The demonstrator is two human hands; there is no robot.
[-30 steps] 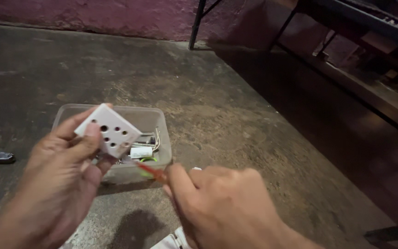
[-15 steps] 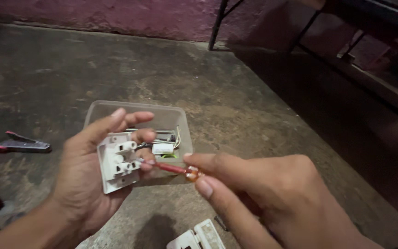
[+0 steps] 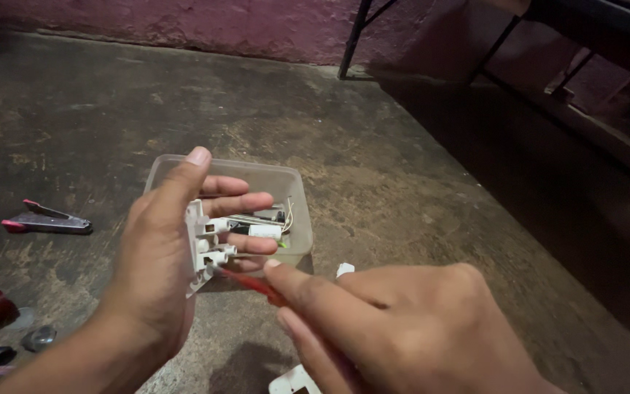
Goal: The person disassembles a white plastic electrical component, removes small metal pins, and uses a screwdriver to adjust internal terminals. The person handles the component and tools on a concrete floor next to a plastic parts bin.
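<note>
A rough, dark concrete floor fills the view, with a purplish wall along its far edge. Near the middle of the floor sits a clear rectangular plastic tub holding wires and small parts. Above the tub's near edge, the left hand grips a white plastic socket module, seen edge-on, thumb up behind it and fingers curled across its front. The right hand, near the bottom edge, is closed around a thin red screwdriver whose tip touches the module's lower part. Toward the floor's left edge lies a grey tool with red trim. A white plastic piece lies at the bottom edge.
</note>
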